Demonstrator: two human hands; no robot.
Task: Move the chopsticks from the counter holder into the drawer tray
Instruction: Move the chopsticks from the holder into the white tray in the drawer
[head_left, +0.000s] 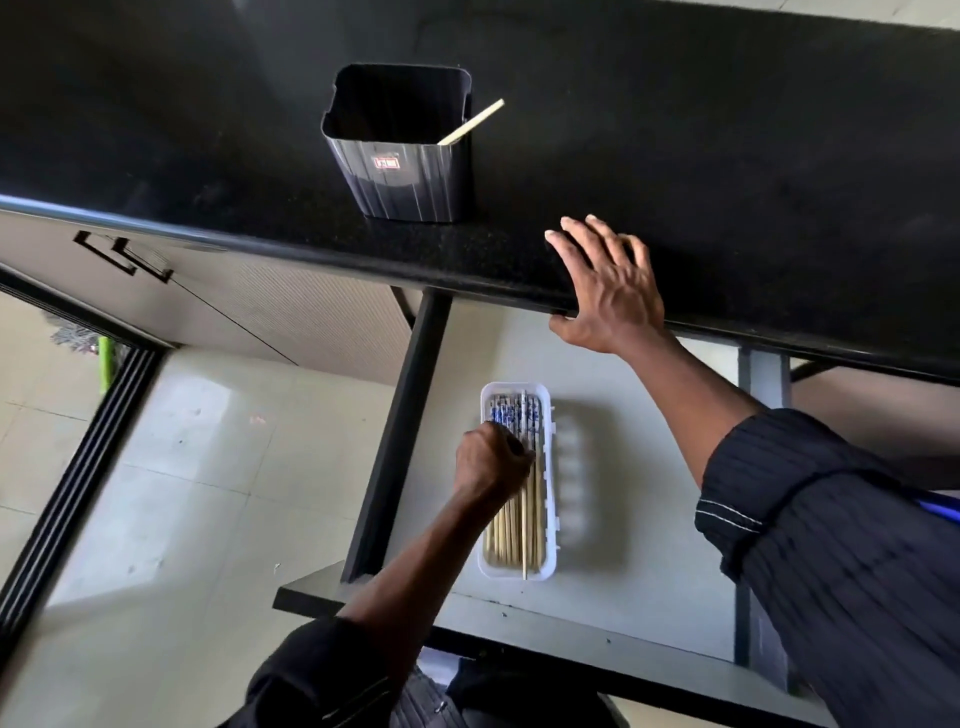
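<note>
A black ribbed holder (400, 156) stands on the black counter (727, 156), with one pale chopstick (471, 122) leaning out of its right corner. Below, in the open drawer (623, 519), a white tray (551, 499) holds several bamboo chopsticks (514, 525) with blue-patterned tops. My left hand (491, 460) is down over the tray's left side, fingers closed on a chopstick that lies along the tray and sticks out past its near end. My right hand (605, 288) rests flat on the counter's front edge, fingers spread, holding nothing.
The drawer has black side rails (400, 436) and a black front panel (311, 592). Closed pale cabinet fronts with a black handle (122, 254) sit to the left under the counter. A tiled floor (182, 493) and a sliding-door track (72, 467) lie at lower left.
</note>
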